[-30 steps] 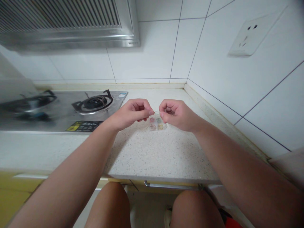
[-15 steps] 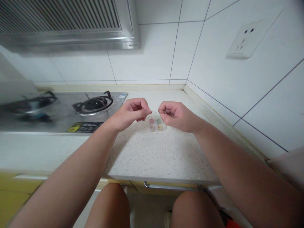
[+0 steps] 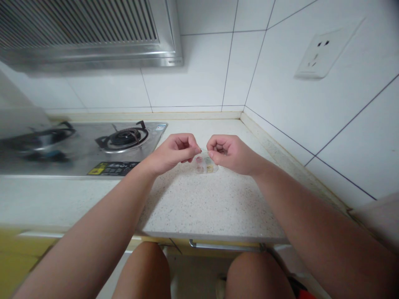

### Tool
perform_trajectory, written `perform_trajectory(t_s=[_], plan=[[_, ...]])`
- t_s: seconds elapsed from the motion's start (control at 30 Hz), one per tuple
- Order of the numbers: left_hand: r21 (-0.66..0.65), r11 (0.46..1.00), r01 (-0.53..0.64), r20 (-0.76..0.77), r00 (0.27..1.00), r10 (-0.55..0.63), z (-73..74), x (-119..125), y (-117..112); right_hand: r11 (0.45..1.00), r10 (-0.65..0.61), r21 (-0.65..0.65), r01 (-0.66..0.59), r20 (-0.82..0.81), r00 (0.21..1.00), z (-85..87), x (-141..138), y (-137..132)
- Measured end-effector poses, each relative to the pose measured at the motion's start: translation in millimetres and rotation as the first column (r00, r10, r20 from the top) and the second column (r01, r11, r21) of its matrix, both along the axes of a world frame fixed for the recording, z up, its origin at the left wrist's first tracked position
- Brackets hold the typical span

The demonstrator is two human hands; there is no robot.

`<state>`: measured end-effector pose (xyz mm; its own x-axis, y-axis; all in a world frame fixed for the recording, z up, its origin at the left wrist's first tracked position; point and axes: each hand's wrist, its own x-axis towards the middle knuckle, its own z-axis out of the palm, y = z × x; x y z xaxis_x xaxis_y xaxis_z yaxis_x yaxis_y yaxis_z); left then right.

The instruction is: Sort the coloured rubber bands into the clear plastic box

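Observation:
Over the speckled counter, my left hand (image 3: 182, 150) is closed in a pinch, thumb against forefinger, with a tiny dark reddish speck at its fingertips. My right hand (image 3: 229, 153) faces it a short way off, also pinched, its fingertips close to the left ones. What either pinch holds is too small to make out. Just below and behind the fingertips lies a small clear plastic case (image 3: 204, 169) with rounded compartments. Pink, reddish, green and yellow bits show in it; their kind is too small to tell. The hands hide part of the case.
A gas stove (image 3: 82, 143) with black burners is set into the counter (image 3: 199, 203) on the left. Above it hangs a metal range hood (image 3: 170, 41). White tiled walls meet in the back corner; a socket (image 3: 321, 54) is on the right. A drawer handle (image 3: 227, 246) runs below the counter edge.
My left hand has come slightly down and to the right, bringing the fingertips a little closer together. Both hands stay pinched. The camera view has shifted slightly.

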<state>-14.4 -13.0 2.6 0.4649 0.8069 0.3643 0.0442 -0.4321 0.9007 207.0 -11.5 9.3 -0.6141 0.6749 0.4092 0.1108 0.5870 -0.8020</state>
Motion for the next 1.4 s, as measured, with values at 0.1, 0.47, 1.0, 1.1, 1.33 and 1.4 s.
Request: perform_trajectory(t_s=[0.1,0.47,1.0,1.1,1.33,1.4], plan=[[0.003,1.0,-0.029,-0.028,0.999,0.029,1.7,0.5,-0.5,1.0,-0.007,-0.003,0.007,0.001,1.0,-2.1,0.2,2.5],[-0.003,1.0,-0.023,-0.077,0.997,0.023,7.0,1.1,-4.6,0.998,-0.043,-0.054,0.043,-0.008,0.999,-3.8,2.1,6.2],[-0.04,0.999,0.023,-0.155,0.988,-0.029,10.5,0.5,-7.2,0.999,-0.03,-0.023,0.03,-0.014,0.999,-2.9,2.2,4.7],[-0.038,0.999,0.018,-0.141,0.99,-0.023,11.0,1.0,-7.1,1.0,-0.017,-0.01,0.017,-0.01,1.0,-3.4,2.2,5.3],[-0.034,0.999,-0.008,-0.114,0.994,0.004,8.8,0.8,-5.2,0.999,-0.031,0.009,0.031,0.035,0.999,-4.3,2.1,6.4],[-0.032,0.999,-0.011,-0.114,0.993,0.007,8.7,0.9,-5.1,0.999,-0.033,0.018,0.033,0.024,0.999,-4.7,2.2,6.8]])
